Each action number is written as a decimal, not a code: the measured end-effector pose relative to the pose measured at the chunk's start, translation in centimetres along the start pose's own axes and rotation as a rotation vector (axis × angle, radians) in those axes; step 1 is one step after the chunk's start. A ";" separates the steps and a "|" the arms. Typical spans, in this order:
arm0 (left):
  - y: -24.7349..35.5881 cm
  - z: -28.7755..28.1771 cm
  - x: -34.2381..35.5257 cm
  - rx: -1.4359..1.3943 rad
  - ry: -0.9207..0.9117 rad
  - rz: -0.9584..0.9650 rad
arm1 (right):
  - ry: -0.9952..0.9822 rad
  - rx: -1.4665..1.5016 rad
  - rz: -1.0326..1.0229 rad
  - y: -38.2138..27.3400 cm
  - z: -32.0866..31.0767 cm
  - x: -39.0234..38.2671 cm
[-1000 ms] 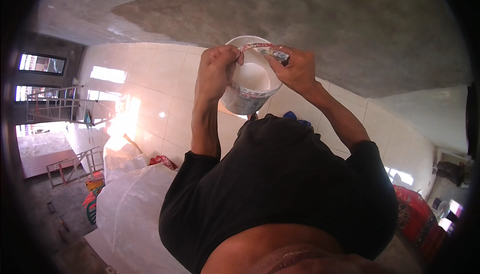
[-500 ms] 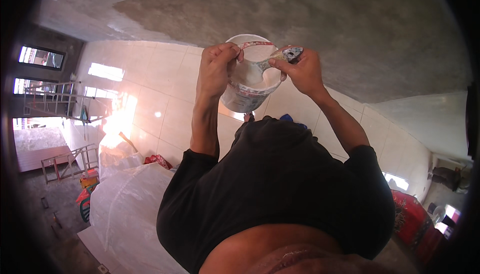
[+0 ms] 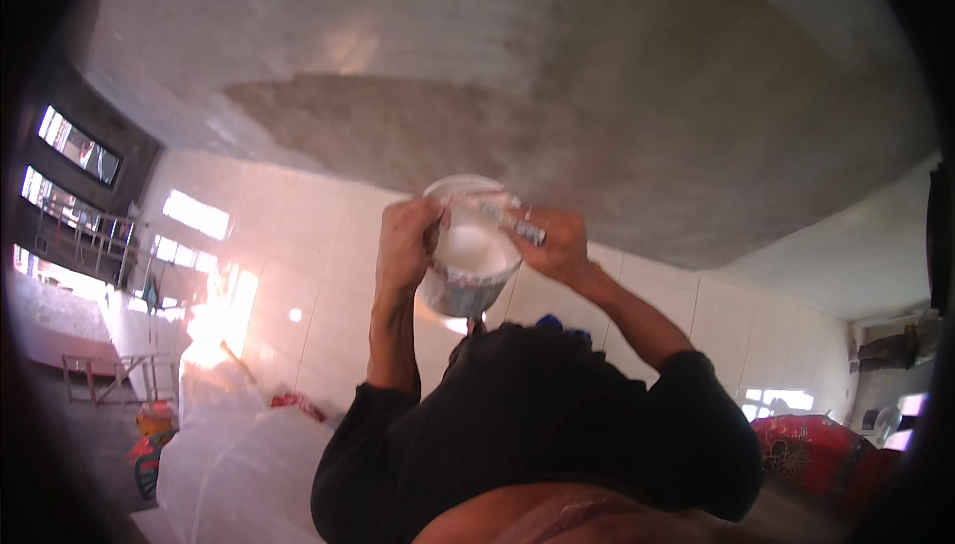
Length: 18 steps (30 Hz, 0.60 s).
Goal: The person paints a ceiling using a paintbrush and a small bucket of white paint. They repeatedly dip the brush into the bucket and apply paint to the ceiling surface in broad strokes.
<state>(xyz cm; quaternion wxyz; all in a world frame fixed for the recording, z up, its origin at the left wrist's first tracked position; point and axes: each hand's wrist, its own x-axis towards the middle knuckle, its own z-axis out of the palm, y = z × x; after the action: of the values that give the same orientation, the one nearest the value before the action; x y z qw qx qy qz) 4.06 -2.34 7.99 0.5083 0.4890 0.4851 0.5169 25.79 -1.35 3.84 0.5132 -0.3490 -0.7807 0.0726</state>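
Note:
My left hand (image 3: 408,241) is closed on the pinkish, paint-spattered handle (image 3: 475,195) of a white bucket (image 3: 461,290) that hangs below it, holding white liquid. My right hand (image 3: 555,246) grips a paint-smeared brush (image 3: 529,230) by its handle, over the right side of the bucket's mouth; the picture is too blurred to show whether the bristles touch the liquid or rim.
A grey plastered wall (image 3: 637,87) rises beyond a pale tiled floor (image 3: 647,300). Metal scaffolding (image 3: 109,365) and windows (image 3: 78,141) are at left. A translucent sheet (image 3: 239,464) lies bottom left, red patterned fabric (image 3: 816,450) bottom right. Blue items (image 3: 557,325) show past my body.
The view has shifted, so my hands and bucket appear lower and more wall shows. The brush was dipped further into the bucket half a second ago; it now sits nearer the handle.

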 end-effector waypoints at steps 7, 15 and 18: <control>0.4 -1.3 1.4 -0.138 0.023 -0.100 | 0.098 0.519 0.582 -2.9 -6.3 2.7; -0.2 -3.9 2.3 -0.125 0.086 -0.021 | 0.745 0.512 0.414 4.1 -9.5 14.7; -0.2 -5.1 3.2 -0.115 0.102 -0.022 | 0.831 0.527 0.277 7.1 -8.5 20.5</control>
<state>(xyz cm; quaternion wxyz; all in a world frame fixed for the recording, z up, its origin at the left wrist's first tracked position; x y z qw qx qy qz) -1.04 0.84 7.61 0.5158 0.4267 0.4852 0.5625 31.64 14.62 19.80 0.8365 -0.3073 -0.4124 0.1894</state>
